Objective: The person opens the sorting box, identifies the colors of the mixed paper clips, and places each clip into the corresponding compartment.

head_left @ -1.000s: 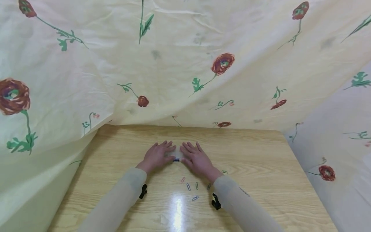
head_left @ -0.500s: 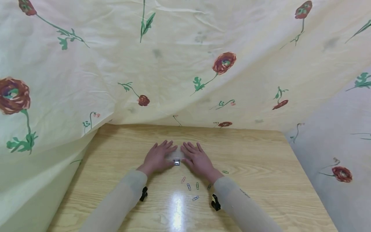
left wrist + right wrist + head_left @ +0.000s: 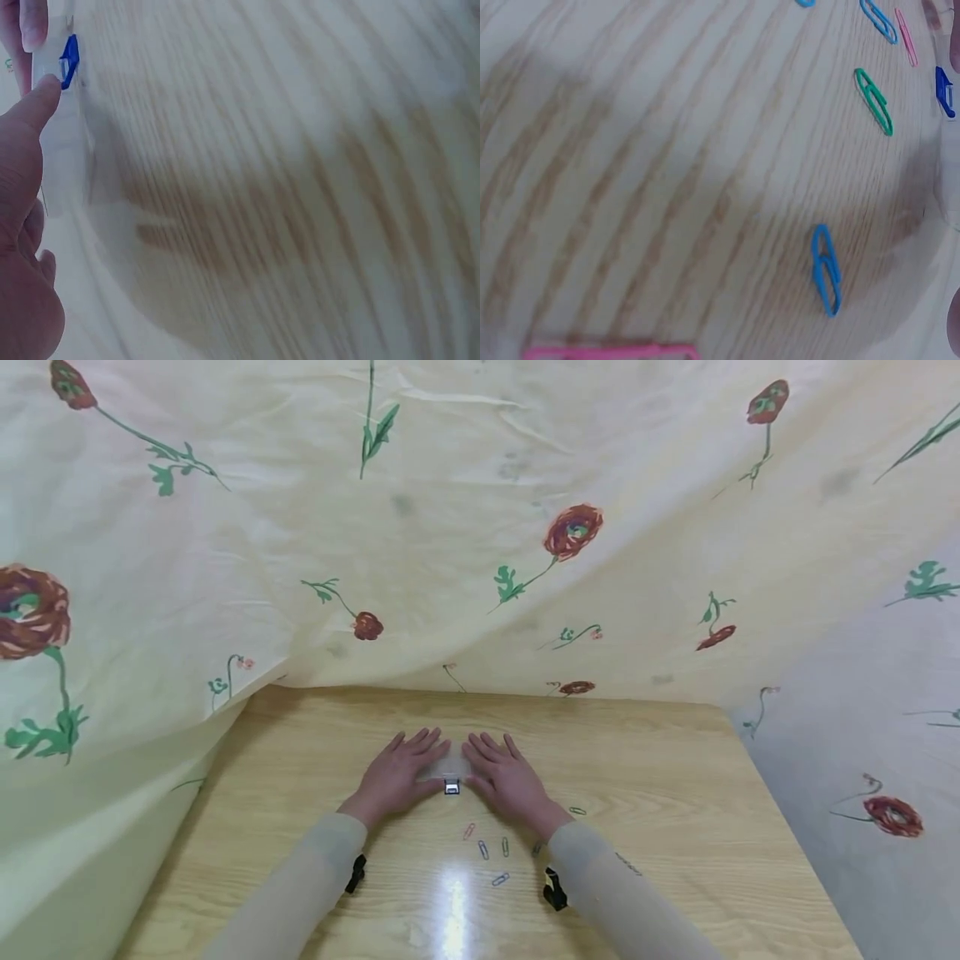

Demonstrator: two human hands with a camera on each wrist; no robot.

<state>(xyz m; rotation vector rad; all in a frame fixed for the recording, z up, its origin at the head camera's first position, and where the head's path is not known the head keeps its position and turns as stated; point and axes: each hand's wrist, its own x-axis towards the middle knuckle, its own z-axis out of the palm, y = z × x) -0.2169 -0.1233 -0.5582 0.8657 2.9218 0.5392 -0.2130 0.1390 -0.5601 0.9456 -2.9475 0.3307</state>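
A small clear plastic box (image 3: 450,764) lies on the table between the two hands. On its near side sits a blue latch (image 3: 452,787), jutting toward the person. My left hand (image 3: 397,775) lies along the box's left side with fingers extended forward. In the left wrist view its thumb (image 3: 46,94) touches the box right beside the latch. Along the other side is my right hand (image 3: 510,777), fingers also stretched out and its thumb near the box's front corner. The right wrist view catches only slivers of fingers, beside the clear box wall (image 3: 949,165).
Several paper clips lie nearer the person, among them a pink clip (image 3: 469,832), a blue clip (image 3: 483,850) and a green clip (image 3: 506,847). Another green clip (image 3: 577,811) is beside the right wrist. A flowered cloth (image 3: 450,527) hangs behind the wooden table (image 3: 637,752).
The blue latch has swung out toward the person, from a thin dark strip to a fuller frame shape. Both hands stay beside the box; the head view has shifted slightly.
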